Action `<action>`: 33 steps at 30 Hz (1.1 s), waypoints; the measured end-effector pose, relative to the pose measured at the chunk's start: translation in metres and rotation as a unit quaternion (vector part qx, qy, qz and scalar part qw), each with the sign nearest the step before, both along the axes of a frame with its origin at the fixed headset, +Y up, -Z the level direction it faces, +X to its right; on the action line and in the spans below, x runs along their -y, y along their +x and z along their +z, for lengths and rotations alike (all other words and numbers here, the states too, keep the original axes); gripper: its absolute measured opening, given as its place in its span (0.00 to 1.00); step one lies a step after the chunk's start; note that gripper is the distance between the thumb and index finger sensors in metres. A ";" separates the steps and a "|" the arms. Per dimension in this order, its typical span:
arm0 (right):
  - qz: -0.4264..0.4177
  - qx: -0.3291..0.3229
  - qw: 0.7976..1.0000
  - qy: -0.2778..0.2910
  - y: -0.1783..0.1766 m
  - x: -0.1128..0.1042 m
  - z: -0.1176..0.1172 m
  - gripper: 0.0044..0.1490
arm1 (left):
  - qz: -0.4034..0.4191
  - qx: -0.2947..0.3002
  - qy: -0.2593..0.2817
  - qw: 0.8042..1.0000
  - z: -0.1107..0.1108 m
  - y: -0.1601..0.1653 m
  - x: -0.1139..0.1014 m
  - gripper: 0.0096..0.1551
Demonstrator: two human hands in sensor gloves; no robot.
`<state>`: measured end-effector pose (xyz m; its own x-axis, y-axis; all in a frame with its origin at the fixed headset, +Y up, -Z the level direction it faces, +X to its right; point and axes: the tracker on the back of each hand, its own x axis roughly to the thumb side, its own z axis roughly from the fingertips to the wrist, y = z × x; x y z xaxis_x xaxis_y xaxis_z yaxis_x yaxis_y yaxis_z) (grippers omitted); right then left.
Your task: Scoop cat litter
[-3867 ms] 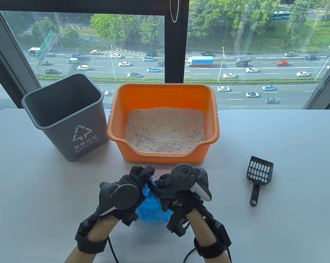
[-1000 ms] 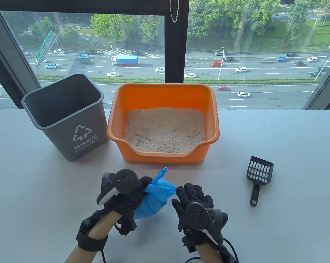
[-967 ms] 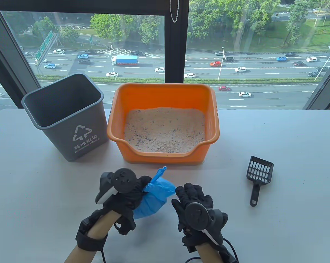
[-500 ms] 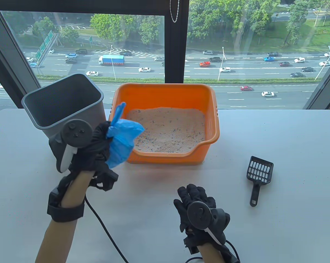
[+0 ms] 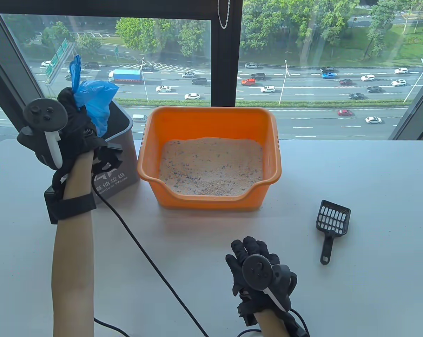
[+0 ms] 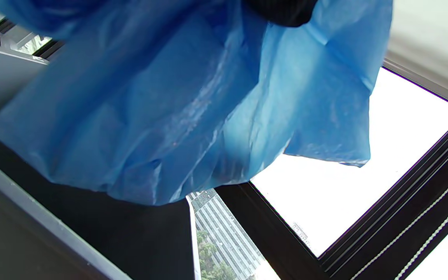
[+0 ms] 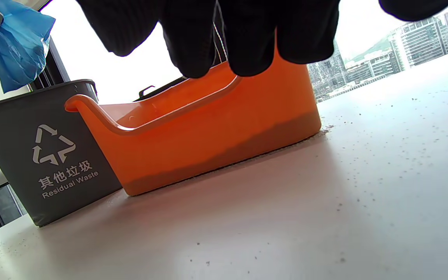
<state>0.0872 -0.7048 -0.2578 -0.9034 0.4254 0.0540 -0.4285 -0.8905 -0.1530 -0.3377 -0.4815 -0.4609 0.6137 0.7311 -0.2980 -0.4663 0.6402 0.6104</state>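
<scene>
Gripping the tied blue plastic bag (image 5: 93, 98) by its gathered neck, your left hand (image 5: 69, 123) holds it above the grey waste bin (image 5: 125, 154) at far left. It looks soft, light and slippery, so keep pinching the twisted neck. Your right hand (image 5: 255, 261) rests flat and empty on the near table (image 5: 372, 281).

White tabletop (image 5: 372, 168), speckled with fine dark grains. Behind it a big window with black frame (image 5: 225, 52), bead chain (image 5: 224, 14) hanging at the mullion. Outside: multi-lane highway (image 5: 302, 84) with cars, blue-and-white truck (image 5: 125, 75), tree belt (image 5: 302, 24) beyond. High-rise buildings (image 7: 422, 42) show in right wrist view.
</scene>
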 end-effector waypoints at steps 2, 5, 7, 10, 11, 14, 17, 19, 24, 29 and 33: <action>0.002 0.003 1.000 0.001 0.000 0.000 0.000 0.33 | -0.002 -0.014 -0.035 0.999 -0.012 -0.007 0.016 0.25; 0.007 0.005 1.000 -0.002 0.000 0.000 0.000 0.34 | 0.004 -0.025 -0.056 0.998 -0.024 -0.016 0.038 0.25; 0.007 0.008 1.000 -0.002 0.000 0.000 -0.001 0.34 | -0.005 -0.033 -0.078 0.996 -0.030 -0.021 0.054 0.25; 0.007 0.015 1.000 0.002 0.001 0.000 -0.001 0.34 | -0.022 -0.051 -0.099 0.994 -0.035 -0.026 0.071 0.27; 0.007 0.016 1.000 0.002 0.002 0.000 -0.001 0.34 | -0.026 -0.055 -0.102 0.993 -0.036 -0.028 0.075 0.27; 0.009 0.018 1.000 0.001 0.001 0.000 -0.002 0.34 | -0.049 -0.057 -0.114 0.991 -0.037 -0.028 0.083 0.31; 0.012 0.018 1.000 -0.002 0.000 0.001 -0.002 0.34 | -0.085 -0.051 -0.131 0.986 -0.038 -0.023 0.084 0.45; 0.012 0.018 1.000 -0.003 0.000 0.001 -0.003 0.34 | -0.088 -0.055 -0.120 0.987 -0.037 -0.022 0.085 0.42; 0.010 0.022 1.000 -0.002 0.001 0.001 -0.003 0.34 | -0.072 -0.020 -0.110 0.991 -0.036 -0.024 0.086 0.37; 0.008 0.024 1.000 0.001 0.002 0.002 -0.004 0.34 | -0.073 0.056 -0.066 0.994 -0.026 -0.021 0.088 0.43; 0.012 0.020 1.000 0.007 0.000 0.002 -0.004 0.34 | -0.107 0.106 -0.045 0.988 -0.007 -0.012 0.084 0.46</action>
<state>0.0876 -0.7070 -0.2621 -0.9147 0.4036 0.0234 -0.4008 -0.8979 -0.1819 -0.3493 -0.5651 -0.4674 0.8069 0.5543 -0.2041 -0.4251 0.7849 0.4509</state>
